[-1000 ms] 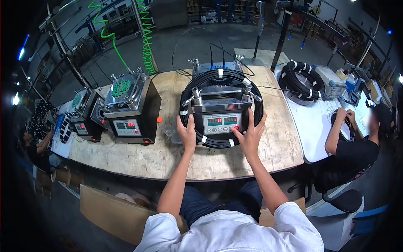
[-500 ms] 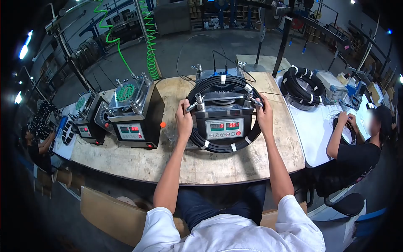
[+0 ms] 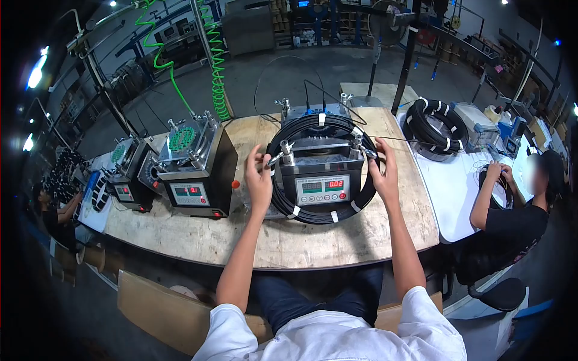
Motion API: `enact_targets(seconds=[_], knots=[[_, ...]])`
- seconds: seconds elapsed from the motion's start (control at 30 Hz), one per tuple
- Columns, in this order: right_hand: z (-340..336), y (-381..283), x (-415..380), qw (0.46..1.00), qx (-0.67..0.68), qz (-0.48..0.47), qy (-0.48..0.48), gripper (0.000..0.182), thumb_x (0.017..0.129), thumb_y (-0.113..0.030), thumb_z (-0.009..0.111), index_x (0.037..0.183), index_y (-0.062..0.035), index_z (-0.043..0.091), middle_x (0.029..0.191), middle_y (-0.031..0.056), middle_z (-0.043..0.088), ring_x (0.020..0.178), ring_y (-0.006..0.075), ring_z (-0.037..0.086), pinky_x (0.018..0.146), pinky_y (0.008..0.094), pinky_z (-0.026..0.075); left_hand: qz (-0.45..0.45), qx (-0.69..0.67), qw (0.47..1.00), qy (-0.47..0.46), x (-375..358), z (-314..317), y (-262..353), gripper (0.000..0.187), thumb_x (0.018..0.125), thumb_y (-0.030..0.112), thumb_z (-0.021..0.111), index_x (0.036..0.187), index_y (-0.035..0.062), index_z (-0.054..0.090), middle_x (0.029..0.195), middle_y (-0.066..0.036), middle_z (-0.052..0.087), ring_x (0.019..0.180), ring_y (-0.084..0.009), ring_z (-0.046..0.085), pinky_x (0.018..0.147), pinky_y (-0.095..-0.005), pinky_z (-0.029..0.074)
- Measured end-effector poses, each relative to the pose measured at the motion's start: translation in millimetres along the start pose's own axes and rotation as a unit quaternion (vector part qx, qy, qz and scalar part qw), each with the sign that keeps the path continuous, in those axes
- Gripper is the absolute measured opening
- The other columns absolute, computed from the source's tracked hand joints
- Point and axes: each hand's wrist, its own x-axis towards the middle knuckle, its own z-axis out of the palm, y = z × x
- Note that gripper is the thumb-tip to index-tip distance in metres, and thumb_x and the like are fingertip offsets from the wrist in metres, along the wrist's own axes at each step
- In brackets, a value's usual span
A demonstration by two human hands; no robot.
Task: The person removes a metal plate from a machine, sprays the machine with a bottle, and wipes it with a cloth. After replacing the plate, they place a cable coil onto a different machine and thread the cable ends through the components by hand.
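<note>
A coil of black cable (image 3: 280,201) bound with white tape loops around the front of a polishing machine (image 3: 291,178) with a red digital display. My left hand (image 3: 259,183) is at the coil's left side, fingers apart, the tips beside a clamp lever (image 3: 275,159). On the opposite side, my right hand (image 3: 384,171) has its fingers spread, close to the right clamp lever (image 3: 371,154). Neither hand is wrapped around the cable. Whether any fingertip still touches the coil or a lever is hard to see.
Two similar machines (image 3: 194,174) (image 3: 129,189) stand left on the wooden bench (image 3: 241,240). An orange cap (image 3: 235,184) lies nearby. Another taped cable coil (image 3: 433,126) rests on the white table at right, where a co-worker (image 3: 512,222) sits. Green coiled hoses (image 3: 215,78) hang behind.
My hands have loosened from the coil's sides, and the fingers have spread outward. The coil stays around the machine. The right-hand number on its display went from 0.01 to 0.02.
</note>
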Motion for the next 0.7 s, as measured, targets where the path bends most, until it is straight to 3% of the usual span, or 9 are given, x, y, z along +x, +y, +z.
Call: enact_targets(seconds=[0.1,0.13,0.23,0.27,0.37,0.4,0.53,0.63,0.7], knots=[[-9,-26,1,0.984,-0.148,-0.098,-0.001,0.048,0.089,-0.004,0.070,0.136,-0.0055,0.061,0.115,0.0131,0.060,0.104,0.0255,0.058,0.097,0.0381,0.046,0.069,0.073,0.995,0.003,6,-21,14,0.022,0.108,0.017,0.058,0.115,-0.0002,0.070,0.102,-0.011,0.066,0.089,-0.0197,0.062,0.080,-0.0312,0.049],[-12,-44,6,0.984,-0.149,-0.095,-0.025,0.045,0.086,-0.002,0.075,0.129,-0.0044,0.063,0.099,0.0103,0.057,0.093,0.0240,0.057,0.086,0.0355,0.047,0.080,0.066,0.995,-0.008,7,-25,14,0.017,0.104,0.014,0.064,0.112,0.0001,0.070,0.099,-0.012,0.066,0.085,-0.0215,0.062,0.077,-0.0324,0.049],[-14,-43,15,0.990,-0.116,-0.049,-0.057,0.041,0.085,-0.008,0.080,0.123,-0.0023,0.065,0.097,0.0112,0.058,0.087,0.0259,0.059,0.077,0.0381,0.048,0.155,0.085,0.975,-0.134,16,-31,34,0.018,0.101,0.014,0.068,0.111,0.0001,0.070,0.095,-0.011,0.066,0.082,-0.0213,0.062,0.075,-0.0341,0.049],[-14,-43,19,0.980,-0.161,-0.105,-0.046,0.030,0.088,-0.006,0.080,0.114,-0.0002,0.067,0.093,0.0106,0.062,0.078,0.0204,0.061,0.069,0.0324,0.049,0.089,0.058,0.982,-0.154,15,-30,43,0.019,0.097,0.013,0.073,0.110,-0.0002,0.070,0.090,-0.011,0.066,0.082,-0.0226,0.063,0.075,-0.0354,0.049],[-14,-36,25,0.992,-0.080,-0.016,-0.097,0.019,0.091,-0.008,0.079,0.103,0.0023,0.069,0.084,0.0082,0.067,0.072,0.0135,0.062,0.064,0.0299,0.049,0.166,0.102,0.964,-0.182,24,-35,30,0.021,0.092,0.012,0.078,0.107,-0.0013,0.070,0.088,-0.012,0.066,0.083,-0.0263,0.063,0.075,-0.0369,0.050],[-15,-37,28,0.995,-0.048,-0.004,-0.087,0.016,0.094,-0.011,0.078,0.095,0.0036,0.070,0.078,0.0052,0.070,0.068,0.0079,0.062,0.061,0.0265,0.049,0.269,0.133,0.937,-0.177,29,-34,26,0.021,0.089,0.010,0.080,0.104,-0.0016,0.070,0.087,-0.013,0.066,0.084,-0.0293,0.062,0.074,-0.0379,0.050],[-20,-17,41,0.985,0.073,0.094,-0.128,0.017,0.096,-0.013,0.077,0.089,0.0019,0.070,0.077,0.0005,0.069,0.070,0.0050,0.061,0.063,0.0225,0.047,0.385,0.174,0.880,-0.220,45,-41,26,0.019,0.091,0.011,0.077,0.104,-0.0011,0.073,0.090,-0.009,0.066,0.089,-0.0266,0.062,0.076,-0.0403,0.052],[-26,-8,61,0.962,0.107,0.142,-0.207,0.021,0.097,-0.015,0.076,0.085,0.0002,0.068,0.077,0.0000,0.069,0.068,0.0046,0.059,0.061,0.0229,0.045,0.310,0.109,0.906,-0.266,67,-52,35,0.016,0.094,0.015,0.074,0.094,-0.0011,0.075,0.089,-0.010,0.066,0.085,-0.0262,0.063,0.073,-0.0388,0.051],[-30,3,77,0.955,0.122,0.129,-0.238,0.030,0.101,-0.023,0.071,0.081,-0.0010,0.067,0.068,-0.0008,0.062,0.060,0.0036,0.051,0.055,0.0236,0.038,0.188,0.026,0.942,-0.278,83,-47,2,0.035,0.102,0.024,0.065,0.081,-0.0026,0.071,0.082,-0.008,0.065,0.076,-0.0209,0.063,0.068,-0.0347,0.048]])
